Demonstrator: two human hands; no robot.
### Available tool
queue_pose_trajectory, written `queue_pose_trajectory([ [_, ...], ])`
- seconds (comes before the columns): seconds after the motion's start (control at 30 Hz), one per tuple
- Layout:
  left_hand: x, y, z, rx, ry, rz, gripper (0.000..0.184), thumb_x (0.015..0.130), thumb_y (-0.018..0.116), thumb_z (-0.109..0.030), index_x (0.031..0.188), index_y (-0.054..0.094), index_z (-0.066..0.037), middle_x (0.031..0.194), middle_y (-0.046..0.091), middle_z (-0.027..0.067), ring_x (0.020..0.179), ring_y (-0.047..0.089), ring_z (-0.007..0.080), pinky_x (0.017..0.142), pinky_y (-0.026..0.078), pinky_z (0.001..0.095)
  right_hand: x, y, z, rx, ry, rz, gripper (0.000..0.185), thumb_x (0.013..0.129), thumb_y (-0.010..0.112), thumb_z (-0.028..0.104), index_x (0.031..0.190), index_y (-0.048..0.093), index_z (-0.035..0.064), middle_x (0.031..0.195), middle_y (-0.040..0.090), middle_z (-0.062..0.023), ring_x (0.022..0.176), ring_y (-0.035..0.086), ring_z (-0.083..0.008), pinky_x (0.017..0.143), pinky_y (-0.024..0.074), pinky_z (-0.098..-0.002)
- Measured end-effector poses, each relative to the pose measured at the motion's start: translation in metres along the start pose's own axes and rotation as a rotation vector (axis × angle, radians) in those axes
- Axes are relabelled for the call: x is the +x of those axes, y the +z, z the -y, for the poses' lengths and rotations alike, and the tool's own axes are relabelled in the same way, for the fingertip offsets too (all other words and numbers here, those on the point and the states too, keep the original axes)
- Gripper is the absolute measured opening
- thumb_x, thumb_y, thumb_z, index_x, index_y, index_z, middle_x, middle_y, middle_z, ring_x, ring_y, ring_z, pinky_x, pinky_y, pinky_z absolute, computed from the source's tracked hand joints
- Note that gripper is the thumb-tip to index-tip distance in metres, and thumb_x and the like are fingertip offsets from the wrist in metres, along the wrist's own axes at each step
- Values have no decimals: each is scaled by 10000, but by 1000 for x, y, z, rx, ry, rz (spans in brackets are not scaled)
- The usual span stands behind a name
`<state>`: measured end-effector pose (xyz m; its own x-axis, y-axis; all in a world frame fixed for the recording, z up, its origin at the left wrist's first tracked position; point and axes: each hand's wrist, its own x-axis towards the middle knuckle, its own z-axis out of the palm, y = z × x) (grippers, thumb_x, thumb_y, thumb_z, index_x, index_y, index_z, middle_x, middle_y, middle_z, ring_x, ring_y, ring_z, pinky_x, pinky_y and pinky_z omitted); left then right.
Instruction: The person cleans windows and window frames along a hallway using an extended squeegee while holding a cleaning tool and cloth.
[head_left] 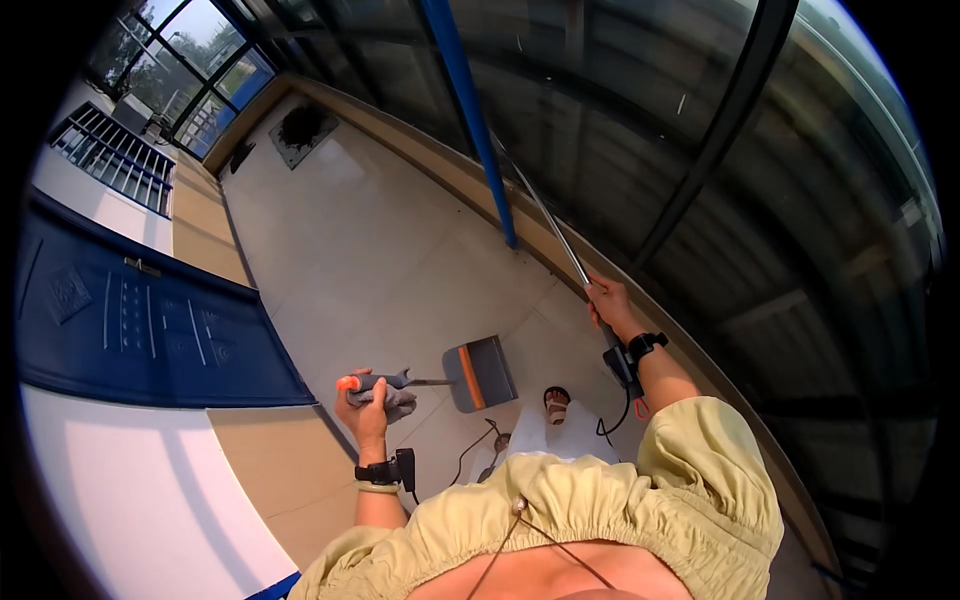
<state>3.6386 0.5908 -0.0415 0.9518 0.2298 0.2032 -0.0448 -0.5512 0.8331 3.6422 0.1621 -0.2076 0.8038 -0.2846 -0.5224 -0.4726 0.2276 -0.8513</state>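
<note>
My left hand (pixel 368 408) is closed around the grey, orange-tipped handle of a long-handled dustpan (pixel 492 360), with a grey cloth (pixel 398 404) bunched in the same grip. The dustpan's grey pan with an orange strip appears below, near my feet. At the right, my right hand (pixel 612 304) wraps around a thin metal pole (pixel 553 222) with a dark grip. The pole slants away toward the lower glass beside a blue post (pixel 487 170); its far end is too hard to make out.
Dark-framed glass panels (pixel 620 110) run along the right. On the left are a dark blue door (pixel 150 310) and a barred window (pixel 115 158). A square mat with a dark pile (pixel 300 128) lies at the far end of the tiled floor (pixel 370 240). Cables hang from both wrist devices.
</note>
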Motion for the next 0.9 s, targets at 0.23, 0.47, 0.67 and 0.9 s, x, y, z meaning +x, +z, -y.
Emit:
queue_pose_trajectory([
  [0.23,5,0,-1,12,8,17,249,718,733,-14,948,637,-4,915,639,52,826,600,150,788,476,274,33,18,-29,-134,3,3,404,944,548,164,1339,512,91,552,501,-43,374,454,-138,349,394,-309],
  [0.47,4,1,-20,-14,10,95,261,705,739,-51,945,638,-27,948,652,58,871,606,151,828,466,278,16,45,-44,-112,128,-84,385,935,559,163,1311,534,80,577,521,-53,389,464,-142,358,399,-309],
  [0.67,5,-2,-10,-21,58,106,247,707,739,-27,933,640,-28,955,652,50,876,601,150,822,469,289,-20,-1,-84,-202,37,-208,359,903,595,162,1246,581,57,584,562,-62,406,491,-147,374,387,-321],
  [0.9,5,-1,10,-153,-17,190,224,719,722,-26,927,642,-31,928,652,43,841,608,144,795,484,286,-228,-96,-185,-257,32,-388,360,886,621,148,1237,596,72,549,533,-28,381,461,-107,345,345,-269],
])
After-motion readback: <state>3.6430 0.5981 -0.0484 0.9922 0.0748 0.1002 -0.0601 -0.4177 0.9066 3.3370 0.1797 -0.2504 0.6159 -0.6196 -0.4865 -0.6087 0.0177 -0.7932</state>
